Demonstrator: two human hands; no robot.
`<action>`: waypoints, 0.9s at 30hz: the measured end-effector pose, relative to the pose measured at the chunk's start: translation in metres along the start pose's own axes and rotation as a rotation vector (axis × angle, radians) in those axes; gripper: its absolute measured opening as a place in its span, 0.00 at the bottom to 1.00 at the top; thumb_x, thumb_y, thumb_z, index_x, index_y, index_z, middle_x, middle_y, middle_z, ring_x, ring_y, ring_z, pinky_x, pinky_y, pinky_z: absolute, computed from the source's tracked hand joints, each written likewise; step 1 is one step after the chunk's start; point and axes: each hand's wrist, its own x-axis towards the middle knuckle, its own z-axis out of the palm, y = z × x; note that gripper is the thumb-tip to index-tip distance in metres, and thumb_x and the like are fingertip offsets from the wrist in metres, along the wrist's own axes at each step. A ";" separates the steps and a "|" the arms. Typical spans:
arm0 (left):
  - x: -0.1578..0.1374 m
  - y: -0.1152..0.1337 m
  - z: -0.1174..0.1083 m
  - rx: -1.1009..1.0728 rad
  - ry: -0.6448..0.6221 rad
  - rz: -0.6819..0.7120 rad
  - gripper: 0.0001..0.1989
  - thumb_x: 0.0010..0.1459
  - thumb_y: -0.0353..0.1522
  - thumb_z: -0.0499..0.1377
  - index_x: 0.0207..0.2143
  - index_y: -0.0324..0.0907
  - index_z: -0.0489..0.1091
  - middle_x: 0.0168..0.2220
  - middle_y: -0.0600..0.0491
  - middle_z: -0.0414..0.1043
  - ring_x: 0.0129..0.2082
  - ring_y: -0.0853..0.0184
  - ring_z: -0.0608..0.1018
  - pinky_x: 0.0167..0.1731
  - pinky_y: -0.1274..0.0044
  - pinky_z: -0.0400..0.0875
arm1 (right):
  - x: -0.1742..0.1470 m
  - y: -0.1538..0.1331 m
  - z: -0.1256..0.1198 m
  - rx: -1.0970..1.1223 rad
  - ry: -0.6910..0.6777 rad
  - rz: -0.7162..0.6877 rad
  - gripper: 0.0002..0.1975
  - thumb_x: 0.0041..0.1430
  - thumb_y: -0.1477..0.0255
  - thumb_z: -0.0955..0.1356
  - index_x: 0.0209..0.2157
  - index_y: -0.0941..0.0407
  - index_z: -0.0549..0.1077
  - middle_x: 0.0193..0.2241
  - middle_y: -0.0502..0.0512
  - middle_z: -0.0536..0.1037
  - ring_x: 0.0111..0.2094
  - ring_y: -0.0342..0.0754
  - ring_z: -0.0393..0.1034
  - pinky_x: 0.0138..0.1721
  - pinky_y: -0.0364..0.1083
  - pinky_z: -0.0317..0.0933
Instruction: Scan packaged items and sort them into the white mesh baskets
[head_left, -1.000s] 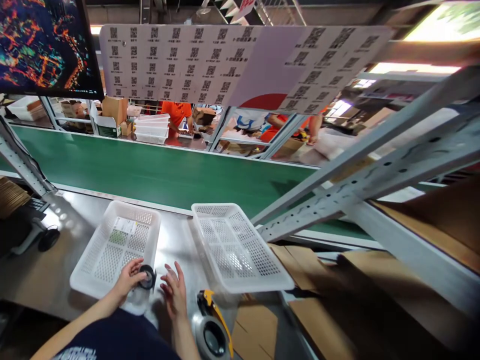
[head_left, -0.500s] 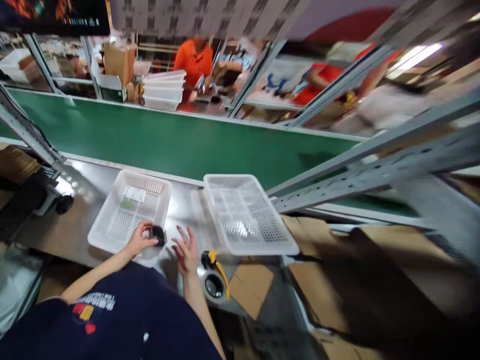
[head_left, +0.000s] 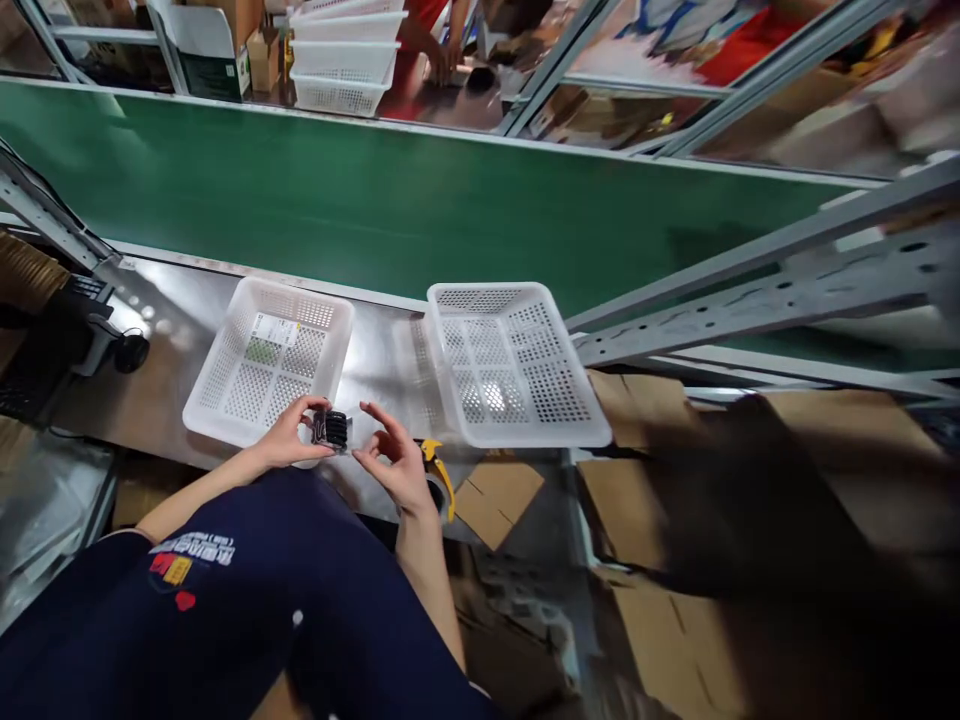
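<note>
In the head view, my left hand (head_left: 294, 437) grips a small clear pack of black coils (head_left: 331, 429) between thumb and fingers, just over the near edge of the left white basket (head_left: 196, 415). To the right of the pack, my right hand (head_left: 396, 465) is curved with thumb and forefinger apart. Its fingertips are close to the pack's clear end; whether they touch it I cannot tell. A slip of paper with a green patch (head_left: 274, 331) lies inside the left basket.
A second white basket (head_left: 611, 425) stands to the right. Beside my right hand is a tape dispenser (head_left: 442, 478) with a yellow handle, near flat cardboard (head_left: 498, 500). A green conveyor belt (head_left: 300, 200) runs behind. Metal posts rise at right; a co-worker's hands (head_left: 446, 55) show beyond.
The view has tipped downward. My left hand has turned the pack so its coils show, and my right hand has come nearer to it, its fingers now curved.
</note>
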 end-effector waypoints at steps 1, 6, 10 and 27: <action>0.000 0.001 0.000 -0.020 -0.003 0.001 0.35 0.47 0.36 0.74 0.56 0.43 0.66 0.56 0.43 0.70 0.57 0.54 0.73 0.48 0.69 0.70 | -0.001 -0.003 -0.002 -0.010 -0.012 -0.019 0.35 0.53 0.66 0.78 0.62 0.48 0.71 0.63 0.60 0.72 0.27 0.37 0.67 0.29 0.42 0.68; -0.001 0.006 0.001 -0.052 -0.057 0.034 0.36 0.47 0.36 0.75 0.57 0.44 0.66 0.57 0.43 0.70 0.55 0.55 0.74 0.49 0.68 0.71 | -0.006 -0.012 -0.006 -0.109 -0.032 -0.079 0.34 0.56 0.65 0.77 0.64 0.48 0.69 0.61 0.61 0.73 0.28 0.38 0.69 0.29 0.43 0.69; -0.002 0.009 0.000 0.040 -0.102 0.074 0.36 0.49 0.36 0.74 0.58 0.44 0.66 0.57 0.44 0.70 0.56 0.55 0.74 0.51 0.67 0.70 | -0.005 -0.014 -0.006 -0.329 -0.133 -0.141 0.32 0.61 0.62 0.74 0.66 0.45 0.68 0.59 0.60 0.73 0.29 0.40 0.71 0.32 0.45 0.71; 0.006 0.013 0.003 0.156 0.059 0.057 0.36 0.50 0.39 0.73 0.60 0.45 0.68 0.54 0.45 0.71 0.52 0.56 0.74 0.46 0.67 0.74 | -0.005 0.017 0.028 -0.684 -0.011 -0.241 0.36 0.72 0.55 0.60 0.75 0.43 0.42 0.76 0.58 0.35 0.75 0.65 0.38 0.68 0.70 0.52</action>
